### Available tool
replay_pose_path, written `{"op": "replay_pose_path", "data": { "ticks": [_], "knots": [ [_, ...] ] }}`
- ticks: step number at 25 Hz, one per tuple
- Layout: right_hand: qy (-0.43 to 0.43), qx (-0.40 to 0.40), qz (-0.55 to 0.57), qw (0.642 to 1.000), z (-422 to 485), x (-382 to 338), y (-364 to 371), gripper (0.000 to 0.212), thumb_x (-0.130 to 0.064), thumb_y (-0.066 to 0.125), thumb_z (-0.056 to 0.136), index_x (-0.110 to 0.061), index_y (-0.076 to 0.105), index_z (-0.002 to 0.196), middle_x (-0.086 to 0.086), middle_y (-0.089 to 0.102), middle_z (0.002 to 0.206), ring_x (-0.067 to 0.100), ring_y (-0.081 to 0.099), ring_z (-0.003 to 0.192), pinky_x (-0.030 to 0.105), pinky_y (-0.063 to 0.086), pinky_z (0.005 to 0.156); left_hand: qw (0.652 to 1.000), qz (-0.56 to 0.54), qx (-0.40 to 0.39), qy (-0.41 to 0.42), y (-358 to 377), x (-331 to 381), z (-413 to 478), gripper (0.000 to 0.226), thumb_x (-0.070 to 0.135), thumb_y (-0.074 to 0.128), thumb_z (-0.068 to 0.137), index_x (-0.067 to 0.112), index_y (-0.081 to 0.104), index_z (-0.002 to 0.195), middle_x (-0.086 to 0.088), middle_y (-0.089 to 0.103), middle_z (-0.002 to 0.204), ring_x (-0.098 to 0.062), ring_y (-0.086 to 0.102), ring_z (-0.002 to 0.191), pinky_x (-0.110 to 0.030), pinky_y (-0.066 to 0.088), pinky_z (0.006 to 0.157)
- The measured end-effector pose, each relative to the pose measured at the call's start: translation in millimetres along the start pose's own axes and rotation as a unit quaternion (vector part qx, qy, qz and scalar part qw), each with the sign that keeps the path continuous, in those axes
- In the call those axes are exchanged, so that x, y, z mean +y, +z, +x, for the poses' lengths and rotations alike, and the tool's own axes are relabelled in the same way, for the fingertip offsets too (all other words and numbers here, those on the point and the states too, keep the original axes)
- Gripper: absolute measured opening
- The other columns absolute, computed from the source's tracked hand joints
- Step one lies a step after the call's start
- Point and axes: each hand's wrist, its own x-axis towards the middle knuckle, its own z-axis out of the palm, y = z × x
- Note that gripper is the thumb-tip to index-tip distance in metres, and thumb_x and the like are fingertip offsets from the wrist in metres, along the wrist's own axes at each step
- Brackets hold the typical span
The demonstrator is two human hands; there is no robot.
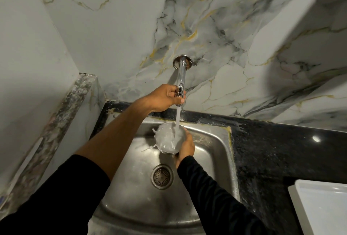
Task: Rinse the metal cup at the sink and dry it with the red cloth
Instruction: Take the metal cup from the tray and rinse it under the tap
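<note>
The metal cup is held over the steel sink, brim-full of foaming water. My right hand grips it from the right side and below. A stream of water falls from the chrome tap straight into the cup and spills over its left rim. My left hand is closed around the tap's lower end, at its handle. The red cloth is not in view.
The sink drain lies below the cup. A black speckled counter runs to the right, with a white tray at its near right corner. Marble-patterned wall rises behind; a ledge runs along the left.
</note>
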Motion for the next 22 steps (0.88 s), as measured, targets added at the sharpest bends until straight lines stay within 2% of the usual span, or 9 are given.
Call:
{"op": "replay_pose_path", "data": {
  "ticks": [2,4,6,10,13,16,19,22],
  "knots": [
    [0.002,0.013,0.01,1.0,2.6,-1.8,-6.9,0.037,-0.049,0.062,0.096,-0.029,0.076,0.124,0.011,0.075,0.127,0.037,0.071,0.115,0.045,0.065,0.081,1.0,-0.001,0.002,0.001,1.1,0.2,0.3,0.024,0.003,0.074,0.095,0.022,0.071,0.109,-0.012,0.076,0.129,-0.022,0.073,0.118,-0.024,0.06,0.092],
    [0.015,0.021,0.015,1.0,2.1,1.5,-14.4,0.039,-0.051,0.064,0.092,-0.03,0.076,0.123,0.011,0.077,0.125,0.037,0.073,0.111,0.041,0.065,0.072,1.0,-0.003,0.003,0.0,1.6,0.1,0.5,0.023,0.002,0.074,0.095,0.02,0.071,0.109,-0.016,0.075,0.131,-0.026,0.072,0.123,-0.028,0.06,0.096],
    [0.022,0.011,0.017,1.0,0.3,6.8,-16.8,0.04,-0.051,0.063,0.093,-0.029,0.075,0.124,0.012,0.078,0.124,0.037,0.075,0.107,0.04,0.065,0.065,1.0,-0.006,0.003,-0.002,1.8,-0.3,0.3,0.023,0.002,0.074,0.095,0.019,0.071,0.11,-0.017,0.075,0.132,-0.027,0.072,0.123,-0.026,0.061,0.095],
    [0.016,0.0,0.013,1.0,-0.1,5.9,-6.4,0.038,-0.05,0.061,0.096,-0.031,0.075,0.125,0.013,0.076,0.127,0.043,0.073,0.113,0.035,0.062,0.057,1.0,-0.005,0.004,-0.007,2.7,-0.2,0.3,0.026,0.003,0.074,0.095,0.017,0.07,0.116,-0.011,0.076,0.13,-0.021,0.073,0.118,-0.026,0.061,0.095],
    [0.006,0.006,0.032,0.999,3.9,1.2,-9.4,0.037,-0.048,0.059,0.098,-0.029,0.074,0.126,0.011,0.075,0.128,0.039,0.072,0.113,0.039,0.064,0.068,1.0,-0.005,0.004,-0.005,2.2,0.0,0.6,0.03,0.001,0.073,0.095,0.01,0.069,0.122,-0.012,0.074,0.131,-0.014,0.073,0.109,-0.016,0.061,0.081],
    [0.01,0.006,0.036,0.999,5.5,5.5,-20.6,0.033,-0.048,0.063,0.095,-0.031,0.077,0.12,0.01,0.079,0.121,0.036,0.076,0.105,0.04,0.066,0.066,1.0,-0.006,0.004,-0.008,2.1,-0.9,1.4,0.033,0.001,0.073,0.095,0.008,0.068,0.127,-0.015,0.075,0.131,-0.021,0.073,0.117,-0.022,0.061,0.089],
    [0.01,0.0,0.027,1.0,7.1,9.6,-18.9,0.034,-0.049,0.064,0.093,-0.032,0.077,0.12,0.009,0.079,0.119,0.039,0.076,0.106,0.055,0.068,0.077,1.0,-0.009,0.004,-0.006,2.3,-0.8,1.6,0.03,0.001,0.073,0.095,0.011,0.069,0.122,-0.016,0.074,0.132,-0.026,0.071,0.124,-0.023,0.062,0.089],
    [-0.004,0.001,0.033,0.999,9.5,6.9,-15.0,0.032,-0.046,0.065,0.094,-0.032,0.078,0.119,0.009,0.08,0.119,0.036,0.076,0.106,0.049,0.068,0.074,1.0,-0.009,0.007,-0.005,2.9,-0.2,0.9,0.032,-0.001,0.073,0.094,0.006,0.068,0.126,-0.019,0.073,0.134,-0.029,0.07,0.126,-0.023,0.062,0.088]
  ]
}}
